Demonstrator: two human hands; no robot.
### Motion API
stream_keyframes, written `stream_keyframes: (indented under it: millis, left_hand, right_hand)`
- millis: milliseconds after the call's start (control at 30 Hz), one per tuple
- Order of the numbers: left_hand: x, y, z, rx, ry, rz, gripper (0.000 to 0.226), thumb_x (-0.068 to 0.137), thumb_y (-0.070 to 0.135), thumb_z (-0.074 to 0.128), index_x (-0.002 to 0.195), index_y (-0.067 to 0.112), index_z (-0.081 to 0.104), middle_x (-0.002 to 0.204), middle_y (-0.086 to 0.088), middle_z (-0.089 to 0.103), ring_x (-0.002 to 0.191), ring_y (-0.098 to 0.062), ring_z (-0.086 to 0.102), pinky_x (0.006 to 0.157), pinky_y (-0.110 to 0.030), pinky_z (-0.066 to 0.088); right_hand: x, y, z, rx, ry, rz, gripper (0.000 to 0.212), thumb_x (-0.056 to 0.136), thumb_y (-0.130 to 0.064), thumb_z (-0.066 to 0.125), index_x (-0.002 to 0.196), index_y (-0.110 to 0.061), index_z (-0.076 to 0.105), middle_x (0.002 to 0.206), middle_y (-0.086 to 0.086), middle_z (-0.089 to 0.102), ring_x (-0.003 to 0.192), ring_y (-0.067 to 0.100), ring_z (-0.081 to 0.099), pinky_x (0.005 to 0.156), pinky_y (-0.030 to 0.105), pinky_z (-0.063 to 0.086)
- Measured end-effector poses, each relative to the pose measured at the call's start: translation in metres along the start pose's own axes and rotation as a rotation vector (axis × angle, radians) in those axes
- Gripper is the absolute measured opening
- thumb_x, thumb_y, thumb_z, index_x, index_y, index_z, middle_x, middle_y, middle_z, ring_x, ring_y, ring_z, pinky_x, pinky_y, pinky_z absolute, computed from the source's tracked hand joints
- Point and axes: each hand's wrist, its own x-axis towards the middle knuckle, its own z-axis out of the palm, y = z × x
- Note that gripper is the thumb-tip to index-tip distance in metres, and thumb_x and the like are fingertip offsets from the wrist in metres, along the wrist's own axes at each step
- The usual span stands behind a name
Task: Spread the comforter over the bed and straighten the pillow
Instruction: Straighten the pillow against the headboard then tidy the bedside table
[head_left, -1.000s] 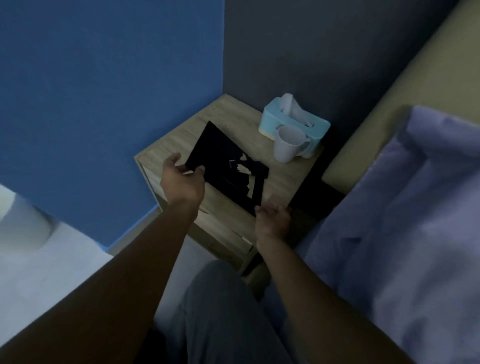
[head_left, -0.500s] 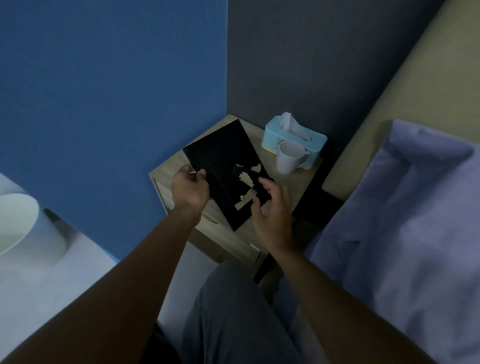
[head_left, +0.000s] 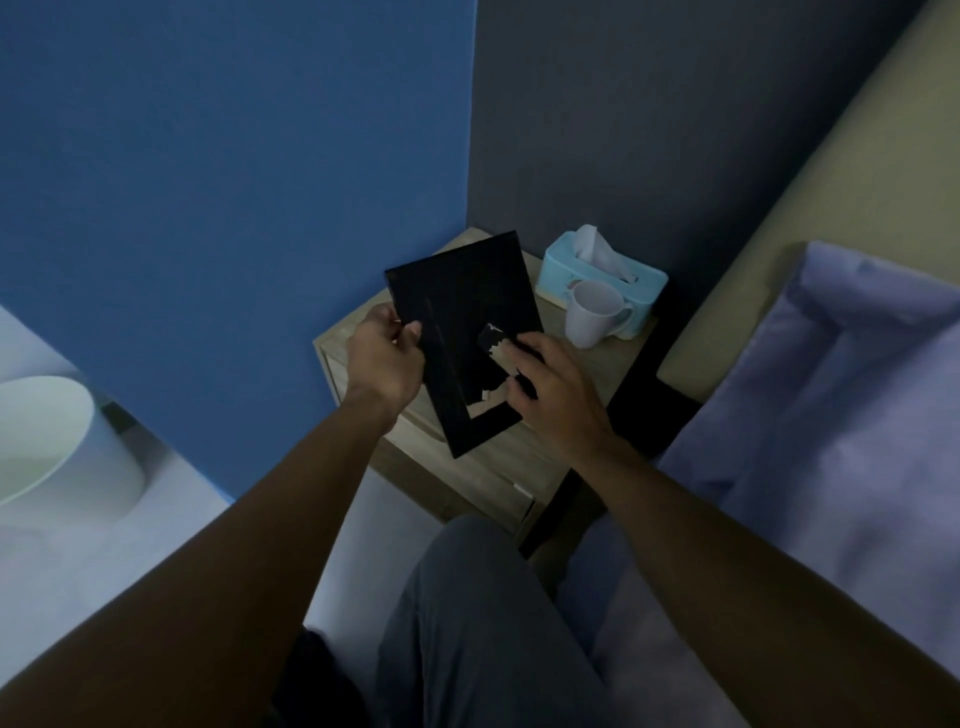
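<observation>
I hold a flat black rectangular panel (head_left: 462, 322), like a picture frame's back, above a wooden nightstand (head_left: 597, 374). My left hand (head_left: 384, 358) grips its left edge. My right hand (head_left: 550, 395) rests on its lower right part, fingers around the edge by a pale torn patch. The lavender comforter (head_left: 841, 467) lies rumpled on the bed at the right, reaching up to the tan headboard (head_left: 810, 171). No pillow is clearly told apart from the bedding.
A light blue tissue box (head_left: 566, 270) and a white mug (head_left: 592, 312) stand at the nightstand's back right. Blue and dark grey walls meet behind it. A white round bin (head_left: 52, 447) stands on the floor at left. My leg (head_left: 478, 623) is below.
The black panel has been lifted off the nightstand and turned more upright. My right hand moved from its lower corner onto its face and edge.
</observation>
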Motion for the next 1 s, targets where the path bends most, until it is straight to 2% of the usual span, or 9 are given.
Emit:
stream_keyframes:
  millis: [67,167,233,400,567,700,833,933,1000]
  left_hand:
    - [0.002,-0.001,0.003,0.018,0.027,0.027,0.012,0.098,0.01,0.049,0.102,0.016,0.059,0.099,-0.002,0.069,0.091,-0.017,0.067,0.079,-0.039,0.06]
    - [0.001,0.003,0.007,0.109,0.101,0.121,0.014,0.097,0.007,0.051,0.094,0.02,0.055,0.082,0.01,0.062,0.071,0.001,0.059,0.059,-0.002,0.043]
    - [0.001,0.009,0.006,0.182,0.133,0.206,0.012,0.096,0.007,0.051,0.094,0.018,0.055,0.08,0.011,0.06,0.068,0.004,0.055,0.055,0.003,0.037]
    - [0.009,0.019,-0.001,0.241,0.12,0.341,0.018,0.098,0.007,0.049,0.111,0.01,0.061,0.095,0.004,0.066,0.087,-0.007,0.063,0.077,-0.018,0.051]
    - [0.009,0.017,0.004,0.127,0.095,0.296,0.014,0.097,0.007,0.051,0.101,0.017,0.06,0.085,0.011,0.065,0.078,0.0,0.062,0.068,-0.006,0.049]
    - [0.011,0.013,0.005,0.0,0.091,0.133,0.022,0.096,0.009,0.052,0.086,0.029,0.055,0.088,-0.001,0.067,0.084,-0.022,0.068,0.075,-0.041,0.06]
    - [0.013,0.011,0.004,-0.073,0.078,0.005,0.021,0.094,0.013,0.054,0.08,0.028,0.054,0.089,-0.009,0.07,0.087,-0.032,0.07,0.073,-0.053,0.06]
    - [0.015,0.009,0.007,-0.194,0.057,-0.097,0.009,0.093,0.011,0.056,0.087,0.018,0.056,0.095,-0.013,0.071,0.087,-0.032,0.072,0.068,-0.046,0.062]
    - [0.016,0.011,0.008,-0.269,0.041,-0.129,0.005,0.093,0.009,0.055,0.091,0.013,0.055,0.096,-0.015,0.071,0.084,-0.03,0.073,0.062,-0.038,0.062]
  right_hand:
    - [0.009,-0.003,-0.004,-0.085,0.018,-0.026,0.044,0.074,-0.002,0.072,0.117,-0.009,0.072,0.113,0.017,0.065,0.095,0.035,0.062,0.074,0.041,0.056]
    - [0.024,-0.007,-0.011,-0.136,0.005,-0.044,0.042,0.068,-0.004,0.071,0.11,-0.009,0.075,0.108,0.015,0.067,0.092,0.037,0.061,0.071,0.042,0.055]
    - [0.033,-0.01,-0.013,-0.158,-0.038,-0.045,0.041,0.068,-0.008,0.07,0.108,-0.008,0.075,0.107,0.014,0.068,0.092,0.036,0.059,0.069,0.043,0.054]
    - [0.044,-0.021,-0.007,-0.142,-0.103,0.049,0.043,0.072,-0.013,0.068,0.115,-0.013,0.071,0.113,0.009,0.065,0.099,0.031,0.057,0.073,0.039,0.054]
    - [0.036,-0.016,-0.006,-0.17,-0.006,0.137,0.056,0.079,-0.023,0.067,0.133,-0.012,0.056,0.125,0.009,0.059,0.11,0.028,0.054,0.093,0.041,0.048]
    - [0.026,-0.021,0.004,-0.124,0.165,0.032,0.048,0.081,-0.022,0.063,0.127,-0.011,0.058,0.125,0.009,0.057,0.112,0.023,0.052,0.094,0.036,0.044]
    - [0.006,-0.024,0.021,0.075,-0.116,0.024,0.062,0.08,-0.03,0.056,0.139,-0.011,0.05,0.139,0.006,0.052,0.125,0.019,0.048,0.098,0.042,0.048]
    - [-0.004,-0.023,0.027,0.139,-0.319,0.133,0.083,0.08,-0.047,0.051,0.155,-0.021,0.026,0.162,0.0,0.026,0.149,0.023,0.025,0.117,0.045,0.032]
    - [-0.005,-0.024,0.028,0.16,-0.33,0.155,0.088,0.081,-0.052,0.052,0.157,-0.024,0.017,0.165,-0.002,0.017,0.152,0.022,0.017,0.117,0.041,0.025]
